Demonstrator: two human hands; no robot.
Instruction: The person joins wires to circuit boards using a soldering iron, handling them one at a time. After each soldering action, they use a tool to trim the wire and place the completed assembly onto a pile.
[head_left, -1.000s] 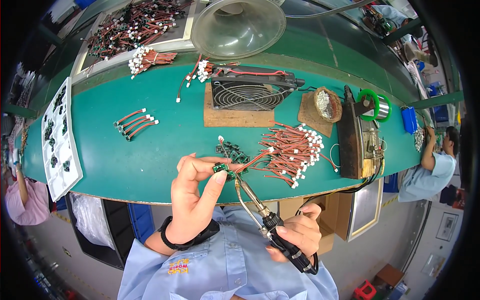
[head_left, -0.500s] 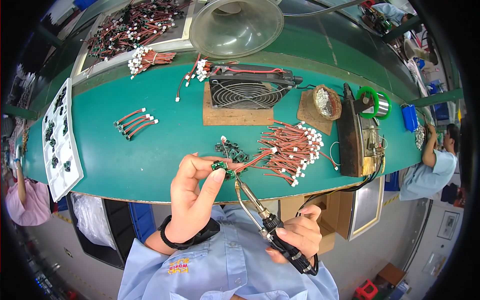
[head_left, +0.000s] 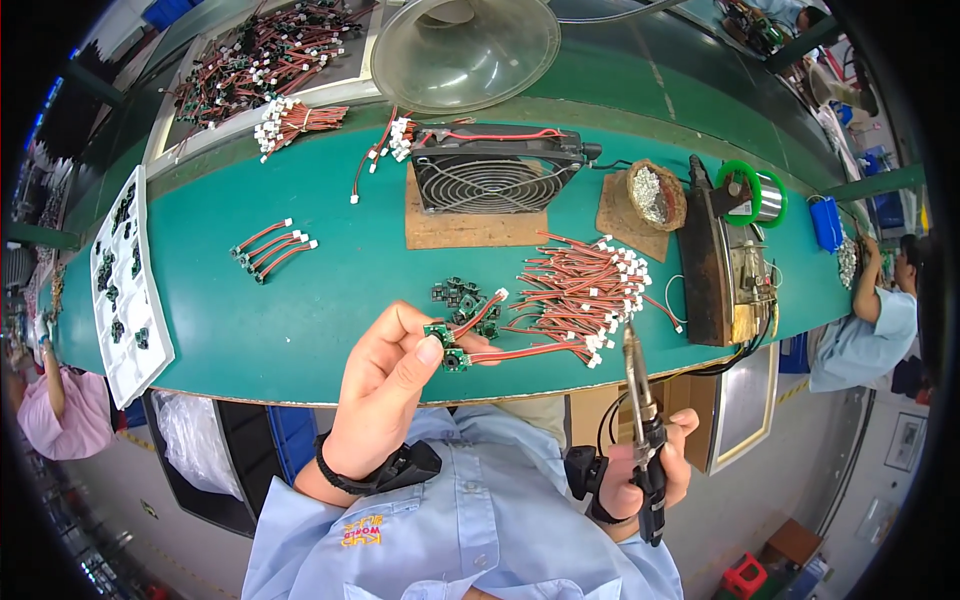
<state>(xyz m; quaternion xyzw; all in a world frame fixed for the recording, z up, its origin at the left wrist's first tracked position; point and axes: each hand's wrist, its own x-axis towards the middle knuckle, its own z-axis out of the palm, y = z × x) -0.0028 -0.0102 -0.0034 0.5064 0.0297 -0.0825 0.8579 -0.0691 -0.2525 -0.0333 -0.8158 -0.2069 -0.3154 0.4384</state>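
A green bench (head_left: 300,345) curves across my view, with a co-worker in pink (head_left: 65,410) at its far left. One white tray (head_left: 130,350) of small dark parts comes next, then four wired pieces (head_left: 275,248) side by side. My left hand (head_left: 385,365) comes up from below, wrist raised, pinching two green circuit boards (head_left: 437,331) between thumb and fingers above the bench's near edge. One cable rises from the upper board; another runs right from the lower one to the cable pile (head_left: 575,295). Just behind the boards lie loose dark parts (head_left: 462,292), too jumbled to count; farther back stands one fan (head_left: 490,185). The cable pile lies between the boards and one soldering iron (head_left: 642,405), held near upright by my right hand (head_left: 674,470), fingers wrapped around its handle. Beyond are one bowl (head_left: 676,205) and one green-rimmed spool (head_left: 768,196).
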